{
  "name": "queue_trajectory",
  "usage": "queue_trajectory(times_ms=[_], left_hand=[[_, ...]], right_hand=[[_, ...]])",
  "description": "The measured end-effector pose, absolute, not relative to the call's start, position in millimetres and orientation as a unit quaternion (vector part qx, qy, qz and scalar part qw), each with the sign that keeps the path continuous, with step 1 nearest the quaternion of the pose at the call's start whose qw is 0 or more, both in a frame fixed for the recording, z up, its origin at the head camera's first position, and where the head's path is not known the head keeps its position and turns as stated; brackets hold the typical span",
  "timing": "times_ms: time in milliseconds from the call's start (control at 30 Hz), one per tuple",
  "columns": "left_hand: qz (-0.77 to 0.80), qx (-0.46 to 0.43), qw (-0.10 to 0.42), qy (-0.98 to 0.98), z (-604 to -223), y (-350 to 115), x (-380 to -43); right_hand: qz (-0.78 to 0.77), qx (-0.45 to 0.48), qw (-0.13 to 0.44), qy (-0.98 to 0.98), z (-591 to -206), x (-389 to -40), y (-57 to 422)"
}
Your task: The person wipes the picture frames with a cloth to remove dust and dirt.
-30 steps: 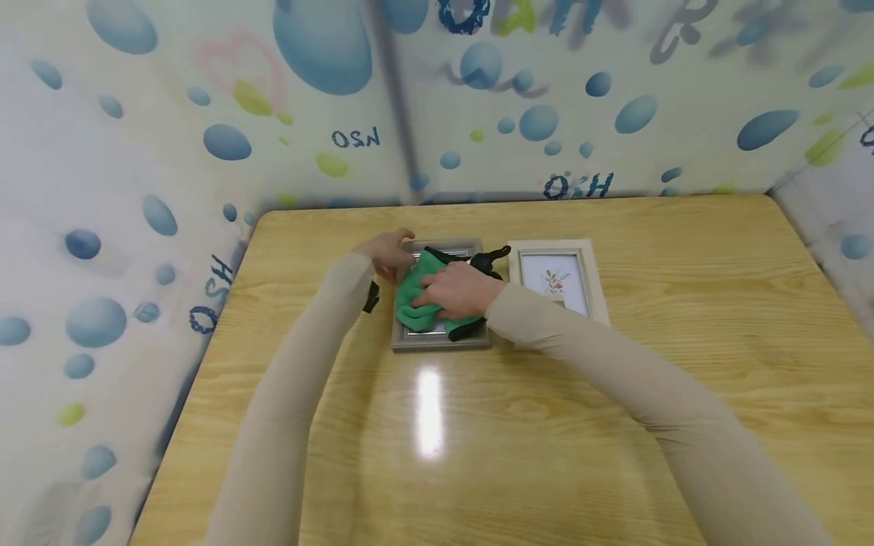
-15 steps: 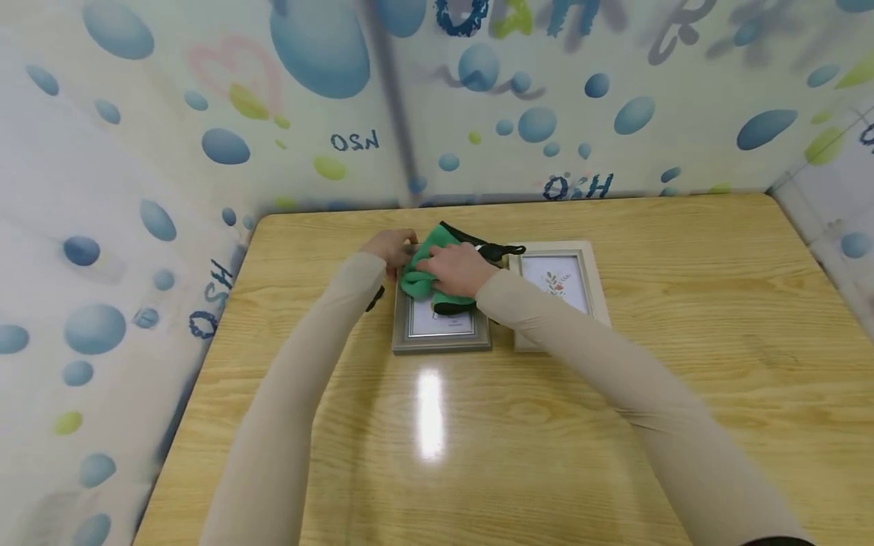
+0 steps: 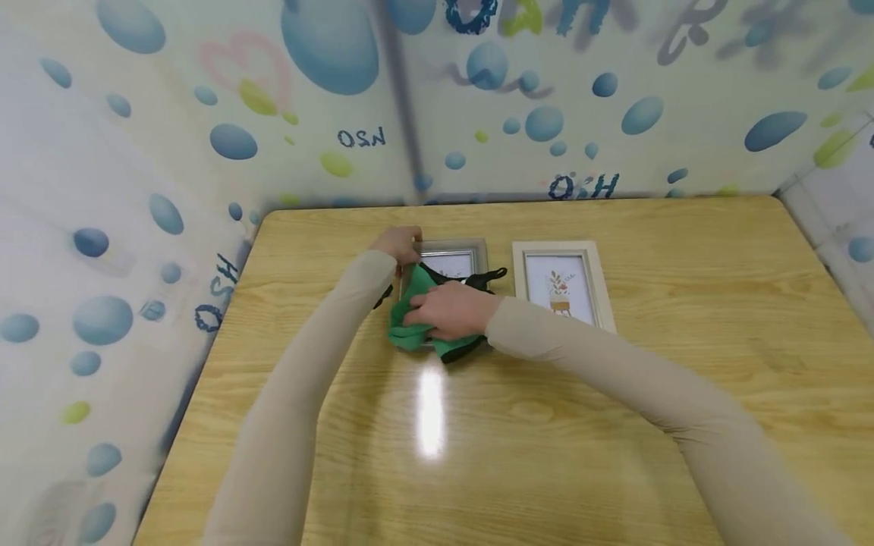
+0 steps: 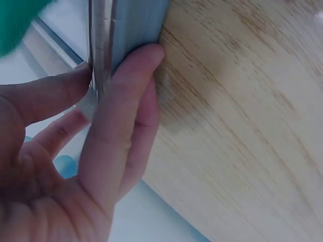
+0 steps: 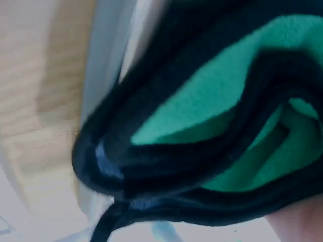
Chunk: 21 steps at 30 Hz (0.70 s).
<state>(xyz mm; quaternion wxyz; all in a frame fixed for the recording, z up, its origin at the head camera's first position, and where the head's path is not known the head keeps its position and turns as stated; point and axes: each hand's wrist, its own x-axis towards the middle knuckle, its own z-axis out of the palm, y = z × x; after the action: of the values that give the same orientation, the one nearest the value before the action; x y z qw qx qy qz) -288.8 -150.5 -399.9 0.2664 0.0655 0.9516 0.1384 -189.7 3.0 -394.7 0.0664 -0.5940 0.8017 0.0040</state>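
The green cloth (image 3: 422, 280) lies bunched over the lower part of the grey photo frame (image 3: 451, 245), which rests on the wooden counter (image 3: 546, 455). The left hand (image 3: 398, 244) has its grip on the frame's left edge, near the upper corner, thumb against fingers; the right hand (image 3: 459, 309) has its grip in the cloth, fingers bent into the folds.

The likeliest trouble seems to be the grey photo frame skidding or turning, since only one corner is pinched and a hard push through the cloth could lever it round. If it slid rightward, it might knock the cream photo frame (image 3: 598, 288) just beside it. The black hanging loop (image 3: 488, 277) reaches out toward that gap and could catch on an edge. Heavy pressure might strain the front pane, and the left fingers could get in the cloth's way.

Much is covered. The cloth and right hand conceal most of the grey frame's print; only its top strip shows. The right sleeve (image 3: 546, 334) hides the cream frame's lower-left part, and whether they touch is unclear. The right fingertips are partly lost in the folds. The right wrist view is blurred and mostly filled by cloth, with just a sliver of hand at the bottom corner.
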Motion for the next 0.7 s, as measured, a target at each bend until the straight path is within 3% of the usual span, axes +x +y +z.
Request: queue_trajectory(times_ms=[267, 533, 700], left_hand=[[0.141, 0.069, 0.264, 0.952, -403.3, -149.8, -288.7], [0.105, 0.078, 0.264, 0.956, -396.2, -142.0, -284.9], [0.086, 0.088, 0.253, 0.960, -397.1, -140.8, -284.4]], right_hand=[[-0.016, -0.591, 0.098, 0.800, -393.9, -190.6, 20.6], [-0.011, -0.486, 0.048, 0.873, -401.9, -214.0, 4.2], [-0.022, -0.531, 0.055, 0.845, -402.8, -210.9, 7.2]])
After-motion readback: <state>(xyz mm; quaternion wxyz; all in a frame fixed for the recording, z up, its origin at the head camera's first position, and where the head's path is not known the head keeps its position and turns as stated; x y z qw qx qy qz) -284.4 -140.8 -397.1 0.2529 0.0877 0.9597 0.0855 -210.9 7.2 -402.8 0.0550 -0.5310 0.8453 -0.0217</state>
